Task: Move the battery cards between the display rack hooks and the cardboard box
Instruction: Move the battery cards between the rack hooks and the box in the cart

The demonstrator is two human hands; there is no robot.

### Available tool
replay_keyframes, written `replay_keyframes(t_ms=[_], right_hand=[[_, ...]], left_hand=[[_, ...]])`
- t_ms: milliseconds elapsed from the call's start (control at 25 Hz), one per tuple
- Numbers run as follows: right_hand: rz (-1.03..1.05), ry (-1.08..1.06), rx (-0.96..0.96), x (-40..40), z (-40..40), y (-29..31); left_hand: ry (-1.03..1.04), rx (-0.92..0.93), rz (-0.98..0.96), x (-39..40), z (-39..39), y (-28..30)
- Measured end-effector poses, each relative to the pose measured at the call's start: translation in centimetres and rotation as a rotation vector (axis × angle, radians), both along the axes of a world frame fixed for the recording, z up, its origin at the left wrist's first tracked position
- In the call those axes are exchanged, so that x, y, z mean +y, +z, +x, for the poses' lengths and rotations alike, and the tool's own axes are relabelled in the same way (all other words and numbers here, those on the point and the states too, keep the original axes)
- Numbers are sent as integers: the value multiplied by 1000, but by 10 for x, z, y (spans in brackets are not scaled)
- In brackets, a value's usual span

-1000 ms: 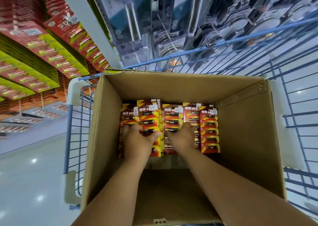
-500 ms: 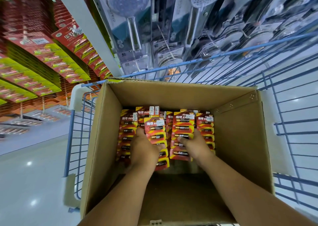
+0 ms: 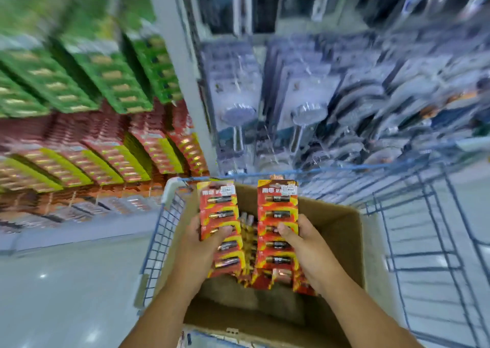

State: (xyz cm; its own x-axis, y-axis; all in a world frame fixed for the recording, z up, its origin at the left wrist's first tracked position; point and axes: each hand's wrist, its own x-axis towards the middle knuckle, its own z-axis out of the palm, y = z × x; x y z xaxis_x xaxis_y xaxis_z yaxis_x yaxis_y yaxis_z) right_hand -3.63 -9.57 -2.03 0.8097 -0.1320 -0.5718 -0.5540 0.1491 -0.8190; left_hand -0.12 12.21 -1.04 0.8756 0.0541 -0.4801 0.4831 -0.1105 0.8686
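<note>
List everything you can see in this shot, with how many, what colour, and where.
Red and yellow battery cards: two held stacks, above the box; more loose inside it.
Brown cardboard box: one, in the cart.
Blue wire shopping cart: one, lower centre and right.
Green hanging packs: several rows, upper left rack, blurred.
Red and yellow hanging packs: several rows, left rack below the green.
Packaged silver shower heads: count unclear, rack ahead.
Pale glossy floor: lower left.
Left hand: grips left stack.
Right hand: grips right stack.

Both forearms are bare to the frame edge, the left hand [image 3: 197,244] and right hand [image 3: 309,247] ungloved.
</note>
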Motion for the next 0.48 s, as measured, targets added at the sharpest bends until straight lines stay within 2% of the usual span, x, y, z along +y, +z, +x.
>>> replay_keyframes(t_ms=[280,480], right_hand=[[72,244,-323,104,45,176],[47,405,-467,226,42,262]], left_hand=[[256,-287,-42,110,-29,170],[390,-469,21,231,-65,251]])
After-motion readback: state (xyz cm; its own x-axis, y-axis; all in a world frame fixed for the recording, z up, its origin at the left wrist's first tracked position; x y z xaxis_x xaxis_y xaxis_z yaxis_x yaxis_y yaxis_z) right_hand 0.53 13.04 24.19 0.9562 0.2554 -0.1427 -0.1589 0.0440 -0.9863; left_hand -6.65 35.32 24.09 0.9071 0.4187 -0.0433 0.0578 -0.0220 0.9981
